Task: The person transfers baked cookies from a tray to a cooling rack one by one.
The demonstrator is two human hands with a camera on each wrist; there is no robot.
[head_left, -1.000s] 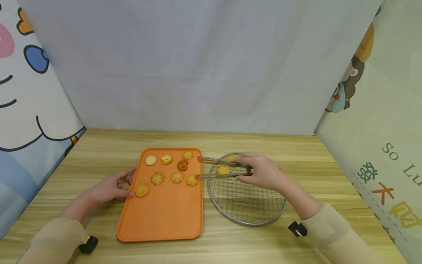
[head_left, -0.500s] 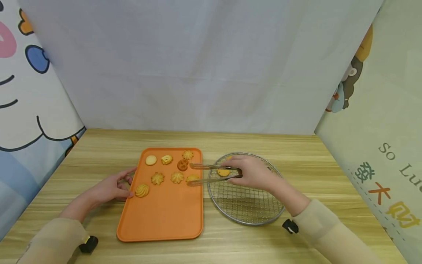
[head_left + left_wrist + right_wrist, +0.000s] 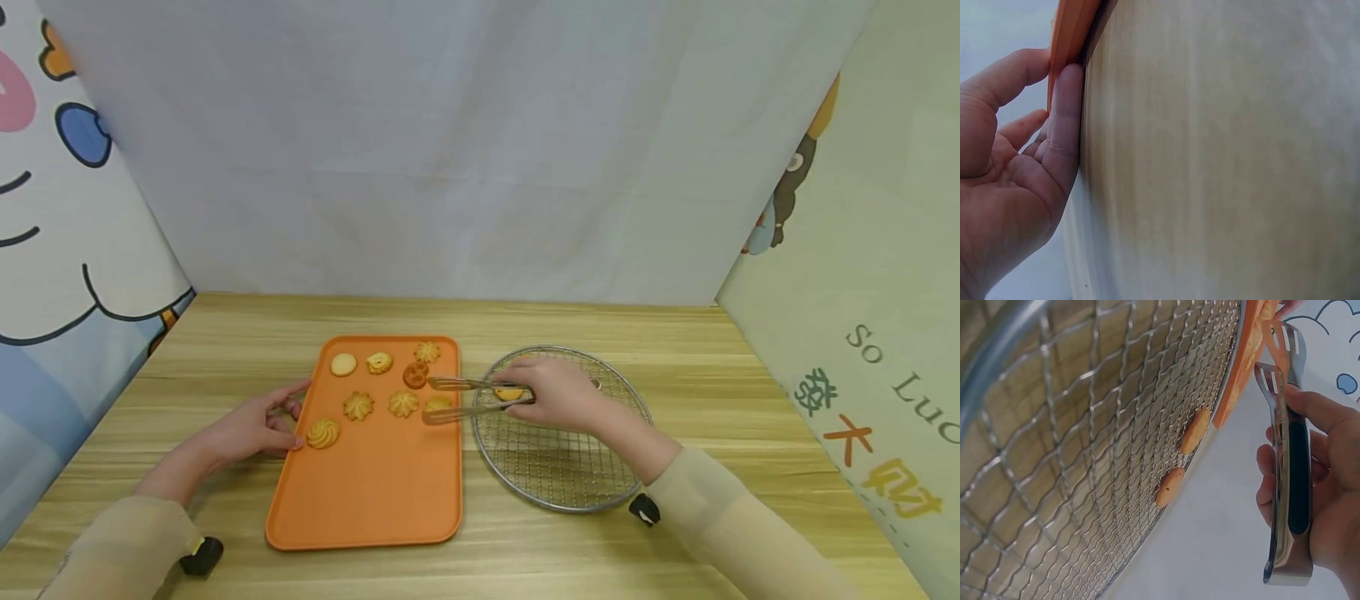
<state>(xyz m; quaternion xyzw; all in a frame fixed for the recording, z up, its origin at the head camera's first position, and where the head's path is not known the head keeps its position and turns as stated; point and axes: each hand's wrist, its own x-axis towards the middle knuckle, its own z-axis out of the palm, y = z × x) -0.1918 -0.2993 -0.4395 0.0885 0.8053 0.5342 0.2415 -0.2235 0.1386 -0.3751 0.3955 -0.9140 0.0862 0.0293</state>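
Note:
My left hand (image 3: 255,425) holds the left edge of an orange tray (image 3: 367,500), thumb on its rim and fingers against the side, as the left wrist view shows. In my right hand (image 3: 562,393) are metal tongs (image 3: 1299,481) with dark grips, held over a round wire rack (image 3: 562,475). The tips of the tongs stand apart, reaching past the tray's right edge on either side of a star-shaped cookie (image 3: 437,403). Two chip-dotted cookies lie on the rack; the nearer cookie (image 3: 510,393) partly shows in the head view, and the right hand hides the other.
Several other cookies sit on the tray's far half, among them a brown pretzel-shaped cookie (image 3: 416,375), a plain round cookie (image 3: 343,364) and a swirl cookie (image 3: 323,433). The wooden table (image 3: 225,333) meets a pale cloth backdrop (image 3: 450,208), with printed sheets at both sides.
My right hand has moved left with the tongs, whose tips went from the tray's edge to around the star-shaped cookie. The left hand and tray have stayed put.

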